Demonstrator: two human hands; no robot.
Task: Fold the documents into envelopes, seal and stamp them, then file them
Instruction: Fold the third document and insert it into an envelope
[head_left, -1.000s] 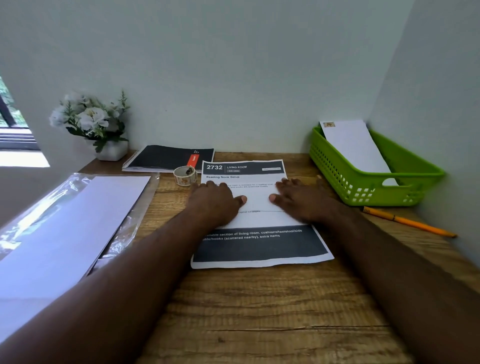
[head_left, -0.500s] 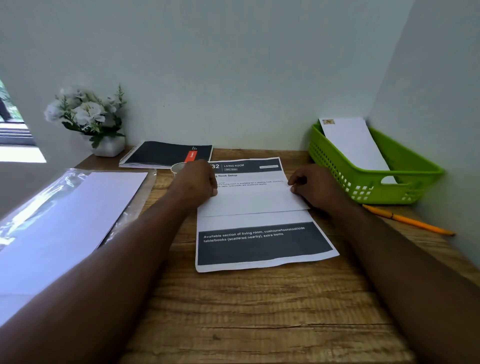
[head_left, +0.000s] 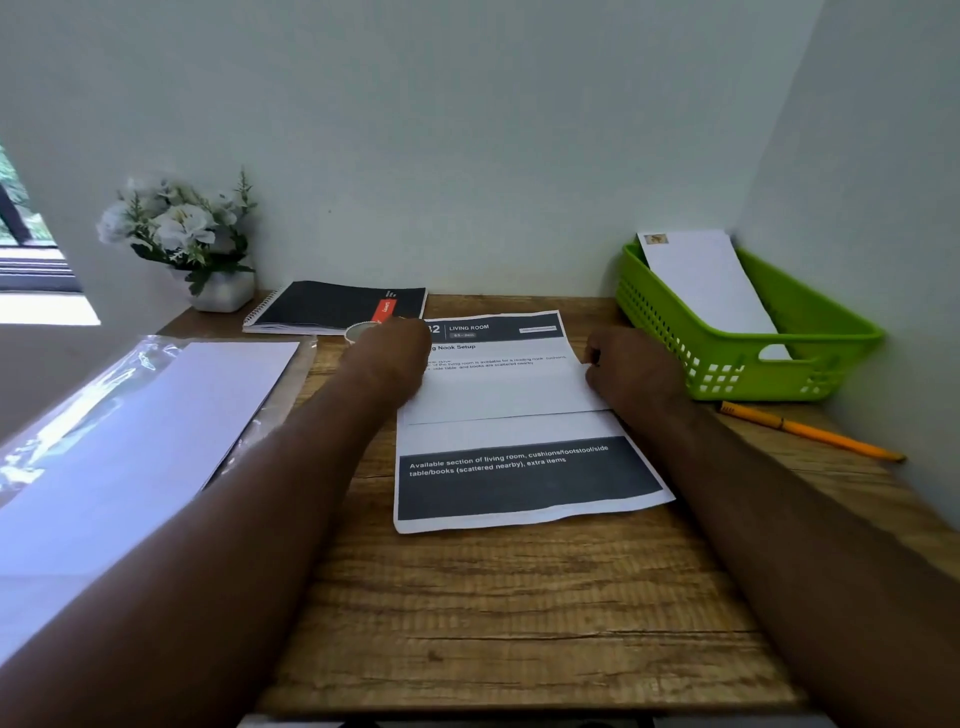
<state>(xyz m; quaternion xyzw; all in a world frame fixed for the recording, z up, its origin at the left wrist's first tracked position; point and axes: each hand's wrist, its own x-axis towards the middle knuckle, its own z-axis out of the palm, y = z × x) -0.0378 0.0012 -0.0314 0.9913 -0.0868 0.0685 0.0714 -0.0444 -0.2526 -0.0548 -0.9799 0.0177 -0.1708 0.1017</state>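
spanning the whole lower view, a wooden desk (head_left: 519, 613) runs back to a pale wall, with a second wall closing in on the right. on its left side lies a clear plastic sleeve (head_left: 67, 431) with a stack of white sheets (head_left: 156, 431) on it. next in size is the printed document (head_left: 519, 441), flat on the desk at centre — a dark header band at its far end reads "living room", a dark block with white text fills its near end, and a crease line crosses it between the two.

at the right, against the corner, sits a green basket (head_left: 810, 358) holding a white envelope (head_left: 711, 286) that leans up over the back rim, a stamp on its top left corner. a dark spiral notebook (head_left: 332, 306) with a red tab lies by the back wall, and left of it stands a small white pot of white flowers (head_left: 176, 228).

both forearms reach in from below. the left hand (head_left: 395, 358) rests knuckles-up on the document's far left edge, fingers curled under, so i cannot tell whether it pinches the paper. the right hand (head_left: 628, 369) is curled at the far right edge, fingertips touching the sheet — an actual grip cannot be made out.

an orange pencil (head_left: 810, 431) lies just in front of the basket. a small roll of tape (head_left: 358, 331) peeks out beyond the left hand, beside the notebook.
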